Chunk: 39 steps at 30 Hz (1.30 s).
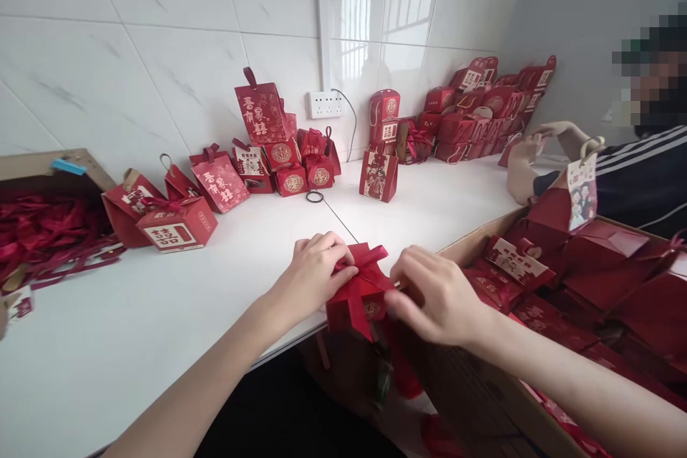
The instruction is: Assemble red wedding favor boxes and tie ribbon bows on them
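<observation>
A small red gift box [370,306] with gold print stands at the front edge of the white table, with a red ribbon [357,308] crossing its top in a loose bow. My left hand [319,268] is closed at the bow's left side, thumb and fingers pinching the ribbon near its knot. On the box's right, my right hand [437,293] is curled, and a strip of ribbon runs from the knot to its fingertips. Those fingertips are partly hidden.
An open carton [483,232] of red boxes stands close on the right. Far left, another carton [86,164] holds red ribbons. Gift boxes [177,222] line the wall near a power strip [325,104]. A co-worker's arm [558,136] rests at the right.
</observation>
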Tool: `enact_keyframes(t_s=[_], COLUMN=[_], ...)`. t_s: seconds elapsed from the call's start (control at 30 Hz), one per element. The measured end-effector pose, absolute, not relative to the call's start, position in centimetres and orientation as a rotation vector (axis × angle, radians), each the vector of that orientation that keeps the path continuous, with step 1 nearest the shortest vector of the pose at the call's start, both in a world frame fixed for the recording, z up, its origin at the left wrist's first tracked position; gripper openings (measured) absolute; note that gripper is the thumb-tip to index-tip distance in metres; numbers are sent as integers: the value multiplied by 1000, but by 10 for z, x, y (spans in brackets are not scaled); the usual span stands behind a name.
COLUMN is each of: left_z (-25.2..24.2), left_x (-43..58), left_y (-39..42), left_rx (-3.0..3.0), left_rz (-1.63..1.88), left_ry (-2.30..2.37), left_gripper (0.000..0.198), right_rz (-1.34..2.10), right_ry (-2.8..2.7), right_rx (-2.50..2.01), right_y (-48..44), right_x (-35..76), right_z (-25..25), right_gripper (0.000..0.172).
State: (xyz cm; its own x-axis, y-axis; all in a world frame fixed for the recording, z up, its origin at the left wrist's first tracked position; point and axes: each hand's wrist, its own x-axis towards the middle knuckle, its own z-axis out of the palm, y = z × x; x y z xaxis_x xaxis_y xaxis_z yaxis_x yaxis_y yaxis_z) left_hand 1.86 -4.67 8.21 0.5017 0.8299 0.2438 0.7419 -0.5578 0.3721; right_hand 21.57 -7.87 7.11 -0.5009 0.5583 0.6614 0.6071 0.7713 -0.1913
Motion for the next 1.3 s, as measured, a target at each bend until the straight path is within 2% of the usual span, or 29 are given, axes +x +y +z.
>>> enact_keyframes(t_s=[0.1, 0.2, 0.3, 0.7, 0.9, 0.97, 1.07, 1.17, 1.23, 1.27, 1.3], left_z=[81, 81, 82, 79, 80, 80, 80, 80, 80, 79, 79], left_x=[19, 20, 20, 20, 17, 16, 15, 16, 17, 18, 18], left_y=[-48, -49, -50, -49, -49, -49, -47, -45, -44, -44, -44], left_rx=[2542, 2501, 2385, 2163, 2118, 2081, 2056, 2078, 2094, 2097, 2096], left_rz=[574, 585, 606, 684, 677, 673, 666, 678, 679, 674, 668], left_ry=[1416, 1471, 1497, 1520, 1492, 1481, 1471, 1480, 1488, 1493, 1499], left_gripper=[11, 11, 13, 16, 18, 19, 20, 18, 16, 16, 17], right_rz=[399, 852, 1127, 1379, 1502, 1334, 549, -192, -443, -520, -569], right_ry=[-2202, -2133, -2033, -2094, -2383, -2439, -2419, -2527, -2565, -2544, -2508], right_rx=[-1417, -1440, -1349, -1396, -1337, -1381, -1462, -1024, -707, -618, -558], right_y=[-69, -62, -59, -73, -65, -66, -78, -92, -95, -95, -94], right_x=[217, 216, 218, 219, 235, 236, 226, 209, 198, 192, 188], right_z=[73, 69, 66, 85, 92, 97, 97, 86, 75, 70, 65], right_gripper=[44, 43, 38, 32, 31, 33, 31, 31, 13, 9, 16])
